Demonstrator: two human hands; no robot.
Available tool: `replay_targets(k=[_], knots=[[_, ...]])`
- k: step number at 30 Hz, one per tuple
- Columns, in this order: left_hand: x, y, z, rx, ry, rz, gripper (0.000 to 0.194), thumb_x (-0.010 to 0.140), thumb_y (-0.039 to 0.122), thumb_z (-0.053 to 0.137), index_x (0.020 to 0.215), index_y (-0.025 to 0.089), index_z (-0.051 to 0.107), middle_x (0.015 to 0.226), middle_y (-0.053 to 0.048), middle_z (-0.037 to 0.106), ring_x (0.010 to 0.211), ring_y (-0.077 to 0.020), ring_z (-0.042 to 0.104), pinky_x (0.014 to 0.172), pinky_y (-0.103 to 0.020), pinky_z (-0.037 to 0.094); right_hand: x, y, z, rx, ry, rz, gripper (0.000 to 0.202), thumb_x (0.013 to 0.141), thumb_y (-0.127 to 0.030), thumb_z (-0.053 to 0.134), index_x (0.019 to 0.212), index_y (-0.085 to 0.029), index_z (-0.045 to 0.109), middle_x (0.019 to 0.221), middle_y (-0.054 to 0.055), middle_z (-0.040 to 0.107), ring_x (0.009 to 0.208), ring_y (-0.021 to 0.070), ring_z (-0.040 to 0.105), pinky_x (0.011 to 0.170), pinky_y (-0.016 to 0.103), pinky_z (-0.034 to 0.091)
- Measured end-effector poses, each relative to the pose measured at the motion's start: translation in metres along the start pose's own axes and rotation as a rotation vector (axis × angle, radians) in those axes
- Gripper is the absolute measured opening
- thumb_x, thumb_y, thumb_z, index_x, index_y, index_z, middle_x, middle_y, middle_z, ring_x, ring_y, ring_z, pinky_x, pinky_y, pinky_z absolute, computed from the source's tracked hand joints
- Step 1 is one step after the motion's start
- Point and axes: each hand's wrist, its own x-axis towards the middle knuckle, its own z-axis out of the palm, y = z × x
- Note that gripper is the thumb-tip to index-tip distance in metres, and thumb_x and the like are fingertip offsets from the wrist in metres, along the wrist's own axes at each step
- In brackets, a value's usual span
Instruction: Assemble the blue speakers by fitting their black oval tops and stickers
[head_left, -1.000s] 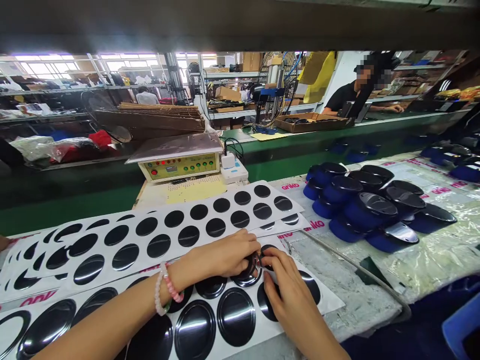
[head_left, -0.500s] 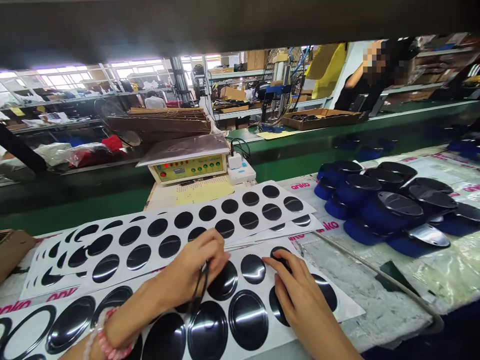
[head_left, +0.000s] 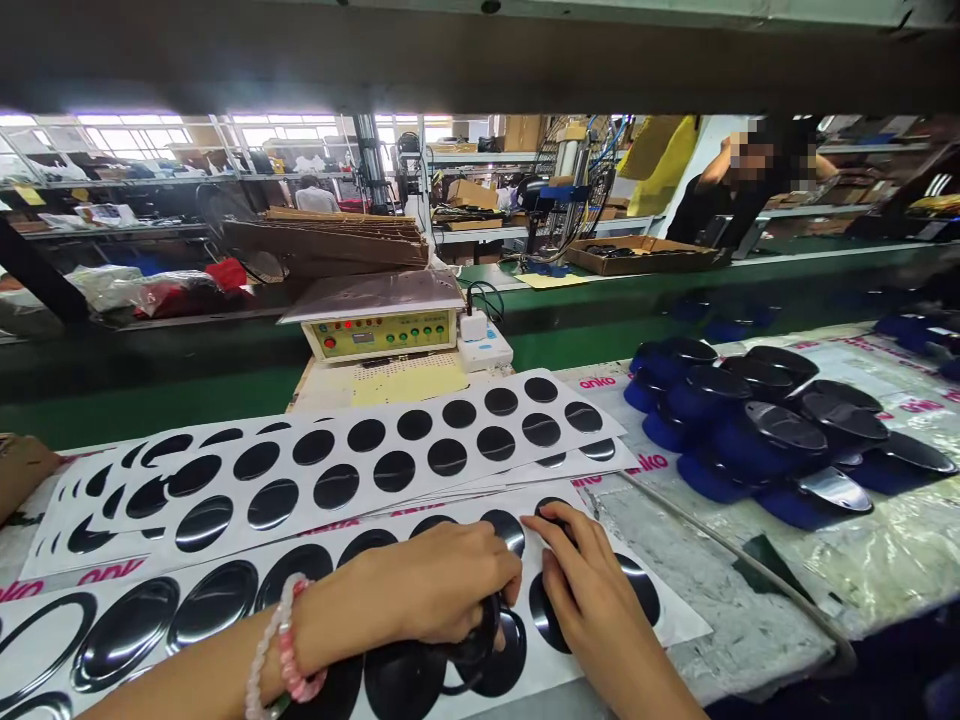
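My left hand (head_left: 457, 580), with a beaded bracelet at its wrist, is closed over the front sheet. It holds thin black rings (head_left: 469, 685) that hang in loops below the fingers, partly hidden by the hand. My right hand (head_left: 592, 590) lies on the sheet's right part, fingers apart, with fingertips beside a black disc and nothing seen in them. The white sheet (head_left: 679, 622) bears rows of glossy black round stickers (head_left: 214, 605). At its left end, an outline ring (head_left: 46, 650) surrounds a bare white middle.
Behind lie overlapping sheets of smaller black dots (head_left: 367, 435). To the right, dark blue cup-like parts with glossy black tops (head_left: 780, 425) are piled on plastic film. A thin rod (head_left: 720, 520) runs along the table. A control box (head_left: 379, 335) stands beyond; a person (head_left: 720, 190) is at the back right.
My left hand has moved right and slightly down, closer to my right hand, with the black rings still in it. My right hand stays nearly in place. The view has shifted a little.
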Motion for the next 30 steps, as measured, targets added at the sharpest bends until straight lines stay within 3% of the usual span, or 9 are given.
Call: replay_targets(k=[5, 9, 13, 15, 17, 20, 23, 30], knots=[[-0.035, 0.005, 0.008, 0.013, 0.177, 0.035, 0.027, 0.079, -0.001, 0.046, 0.092, 0.022, 0.052, 0.094, -0.002, 0.058, 0.092, -0.0188, 0.052, 0.079, -0.029, 0.047, 0.000, 0.000, 0.000, 0.001, 0.002, 0.000, 0.038, 0.085, -0.009, 0.040, 0.117, -0.023, 0.056, 0.117, 0.010, 0.053, 0.109, 0.0249, 0.054, 0.087, 0.045, 0.053], [-0.083, 0.005, 0.006, -0.190, 0.313, -0.004, 0.031, 0.076, -0.005, 0.043, 0.088, 0.023, 0.048, 0.109, -0.004, 0.055, 0.110, -0.0194, 0.047, 0.089, -0.028, 0.045, -0.002, 0.002, 0.002, 0.014, 0.006, 0.017, 0.037, 0.087, -0.013, 0.040, 0.117, -0.026, 0.057, 0.118, 0.009, 0.054, 0.109, 0.0249, 0.054, 0.085, 0.044, 0.055], [-0.108, 0.000, 0.005, -0.422, 0.463, -0.123, 0.023, 0.081, 0.004, 0.047, 0.089, 0.024, 0.041, 0.111, -0.004, 0.055, 0.091, -0.0146, 0.057, 0.077, -0.024, 0.050, -0.001, -0.003, 0.003, 0.003, 0.041, 0.018, 0.033, 0.089, -0.017, 0.039, 0.115, -0.025, 0.057, 0.117, 0.010, 0.055, 0.109, 0.0266, 0.055, 0.083, 0.045, 0.055], [-0.100, -0.005, 0.008, -0.395, 0.458, -0.121, 0.026, 0.077, -0.001, 0.044, 0.087, 0.023, 0.041, 0.105, -0.002, 0.058, 0.085, -0.0132, 0.057, 0.075, -0.024, 0.049, 0.002, -0.014, 0.003, 0.004, 0.054, 0.017, 0.030, 0.090, -0.019, 0.038, 0.114, -0.023, 0.057, 0.119, 0.011, 0.055, 0.108, 0.0271, 0.056, 0.082, 0.046, 0.055], [-0.080, -0.010, 0.012, -0.268, 0.406, -0.099, 0.036, 0.069, -0.008, 0.038, 0.088, 0.023, 0.044, 0.110, -0.002, 0.057, 0.094, -0.0149, 0.055, 0.083, -0.027, 0.047, 0.005, -0.028, 0.003, 0.049, -0.001, -0.001, 0.029, 0.092, -0.019, 0.038, 0.116, -0.023, 0.055, 0.122, 0.010, 0.054, 0.109, 0.0252, 0.057, 0.084, 0.043, 0.055], [-0.050, -0.020, 0.015, -0.076, 0.322, -0.093, 0.052, 0.063, -0.010, 0.035, 0.101, 0.023, 0.047, 0.116, -0.003, 0.055, 0.102, -0.0190, 0.049, 0.088, -0.032, 0.045, 0.010, -0.043, 0.005, 0.097, -0.123, -0.060, 0.032, 0.091, -0.017, 0.042, 0.119, -0.023, 0.054, 0.123, 0.009, 0.053, 0.113, 0.0232, 0.055, 0.090, 0.040, 0.053], [-0.031, -0.028, 0.008, -0.032, 0.235, -0.126, 0.059, 0.063, -0.008, 0.039, 0.114, 0.022, 0.043, 0.107, -0.005, 0.055, 0.097, -0.0200, 0.049, 0.082, -0.033, 0.047, 0.011, -0.049, 0.008, 0.083, -0.161, -0.057, 0.035, 0.089, -0.014, 0.043, 0.121, -0.021, 0.053, 0.124, 0.010, 0.053, 0.115, 0.0245, 0.052, 0.093, 0.042, 0.051], [-0.009, -0.038, -0.012, -0.034, 0.074, -0.089, 0.044, 0.062, -0.005, 0.048, 0.098, 0.020, 0.051, 0.096, -0.003, 0.058, 0.089, -0.0182, 0.056, 0.075, -0.027, 0.047, 0.012, -0.050, 0.006, 0.121, -0.144, -0.039, 0.036, 0.086, -0.009, 0.044, 0.118, -0.021, 0.055, 0.121, 0.010, 0.054, 0.112, 0.0240, 0.053, 0.093, 0.042, 0.051]])
